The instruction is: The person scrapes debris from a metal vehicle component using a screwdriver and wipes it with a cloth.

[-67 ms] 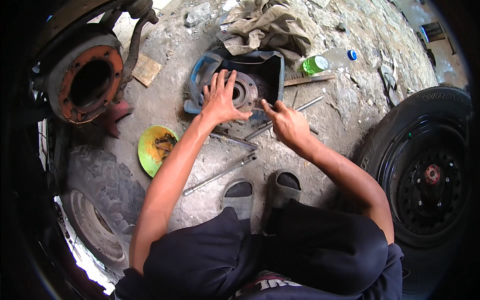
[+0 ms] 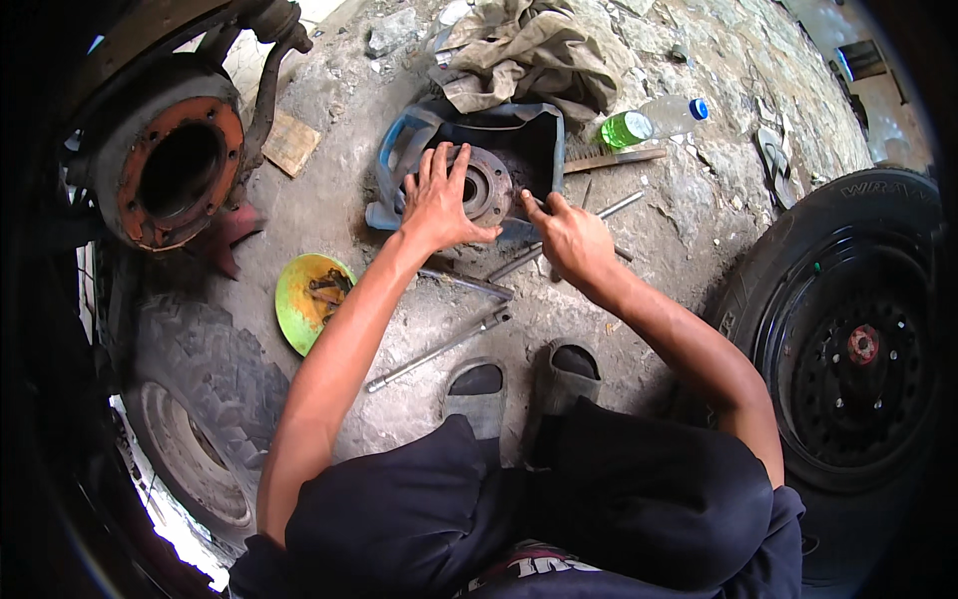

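At the near edge of a cut-open blue plastic container [image 2: 381,214], set on a rough stone floor [image 2: 344,215], we have a round metal hub [image 2: 497,182], a flanged disc with small holes around a wide bore. Our left hand [image 2: 436,205] grips it with fingers spread over its left side, the thumb stretched along the near rim. Our right hand [image 2: 577,238] has its index finger extended to the hub's right rim and the others curled; we cannot tell whether they pinch a small tool.

We judge the hub heavy and stiff, hardly fragile, and perhaps slippery if the dark grime is grease. Opposite sides of the outer rim look the surest hold; the bore might offer another.

Inside the container, dark room opens beyond the hub toward the far right corner, while its near wall leaves little slack. Just past the right edge lies a wooden-handled brush [image 2: 624,158], with a bottle [image 2: 651,122] beyond it. Crumpled cloth [image 2: 534,55] crowds the far edge. Metal bars [image 2: 439,349] clutter the floor on our side, and a green bowl [image 2: 291,317] sits left of them.
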The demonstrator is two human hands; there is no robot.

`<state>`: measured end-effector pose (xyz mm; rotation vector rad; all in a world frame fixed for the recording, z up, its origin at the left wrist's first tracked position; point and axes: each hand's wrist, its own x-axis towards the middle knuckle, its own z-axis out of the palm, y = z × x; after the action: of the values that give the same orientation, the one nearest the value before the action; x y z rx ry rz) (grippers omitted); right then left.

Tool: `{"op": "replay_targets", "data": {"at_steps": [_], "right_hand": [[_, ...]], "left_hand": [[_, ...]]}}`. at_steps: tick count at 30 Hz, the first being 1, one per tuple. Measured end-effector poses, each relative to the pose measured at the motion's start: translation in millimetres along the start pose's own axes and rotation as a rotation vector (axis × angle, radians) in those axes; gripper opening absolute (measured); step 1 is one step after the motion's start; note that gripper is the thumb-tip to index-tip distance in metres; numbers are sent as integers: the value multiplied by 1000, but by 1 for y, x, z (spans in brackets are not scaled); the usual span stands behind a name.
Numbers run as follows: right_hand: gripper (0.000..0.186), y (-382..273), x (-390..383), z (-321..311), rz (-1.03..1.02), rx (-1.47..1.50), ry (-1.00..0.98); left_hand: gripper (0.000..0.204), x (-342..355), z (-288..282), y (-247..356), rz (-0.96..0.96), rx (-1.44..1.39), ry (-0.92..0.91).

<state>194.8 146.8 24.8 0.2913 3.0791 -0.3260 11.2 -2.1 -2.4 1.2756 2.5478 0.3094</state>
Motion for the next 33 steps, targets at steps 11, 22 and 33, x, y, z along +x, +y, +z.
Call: {"op": "replay_targets", "data": {"at_steps": [11, 22, 33], "right_hand": [[56, -4, 12, 1, -20, -19, 14], [58, 3, 19, 6, -12, -29, 20], [55, 5, 28, 0, 17, 17, 56]], "left_hand": [[138, -1, -1, 0, -5, -2, 2], [139, -1, -2, 1, -6, -8, -9], [140, 1, 1, -3, 30, -19, 10]]}}
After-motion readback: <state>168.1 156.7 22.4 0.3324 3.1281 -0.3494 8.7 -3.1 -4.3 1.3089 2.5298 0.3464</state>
